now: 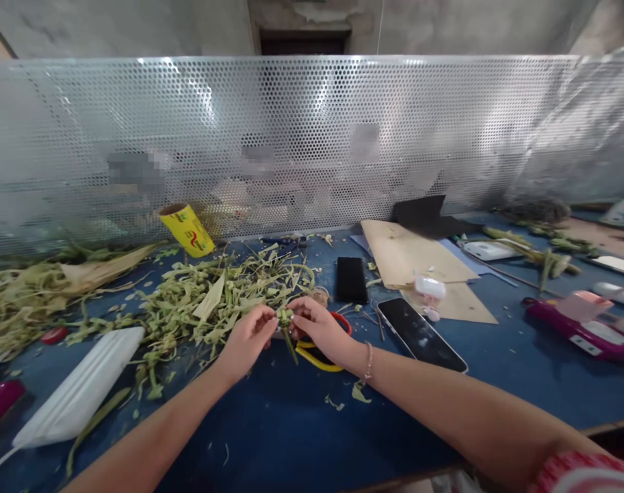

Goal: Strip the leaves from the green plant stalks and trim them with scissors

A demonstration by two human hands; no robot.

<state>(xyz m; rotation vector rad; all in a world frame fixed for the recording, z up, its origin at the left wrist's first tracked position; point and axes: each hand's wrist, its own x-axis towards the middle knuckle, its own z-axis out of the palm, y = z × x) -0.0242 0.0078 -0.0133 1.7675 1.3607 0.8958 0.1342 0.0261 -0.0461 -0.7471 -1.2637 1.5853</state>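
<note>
My left hand (249, 337) and my right hand (319, 329) meet over the blue table (291, 424), and both pinch a small folded piece of green leaf strips (285, 317). A loose strip end hangs down from it. My right wrist wears a thin bracelet. Under my right hand lie scissors with red and yellow handles (317, 356). Just behind my hands spreads a heap of cut green leaf strips (224, 287).
A yellow roll (186, 229) leans at the perforated metal screen (312, 137). A black phone (352, 279), a second phone (419, 333), cardboard (409, 257), a white tray (79, 390), pink boxes (579, 325) and dry leaves (24, 294) lie around.
</note>
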